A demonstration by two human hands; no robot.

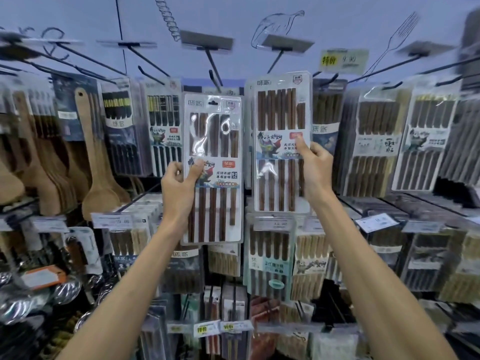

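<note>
While both packs are held up at the rack, left hand (pixel 179 185): fingers curled behind the left edge of the left pack (pixel 215 203), thumb pressed on its front.
Right hand (pixel 315 170): pinches the right edge of the right pack (pixel 278 113), thumb in front, fingers behind.
Packs: upright, side by side, just in front of the hanging stock; the right one sits higher.
Hook (pixel 215 79): tip just above the left pack's hanging hole (pixel 213 102); engaged or not, cannot tell.
Grip: 1 edge per pack on glossy plastic; either could slip or swing.
Hole: if it misses the hook, the pack likely drops on release.
Neighbouring packs (pixel 166 120): a swinging corner could unseat them.
</note>
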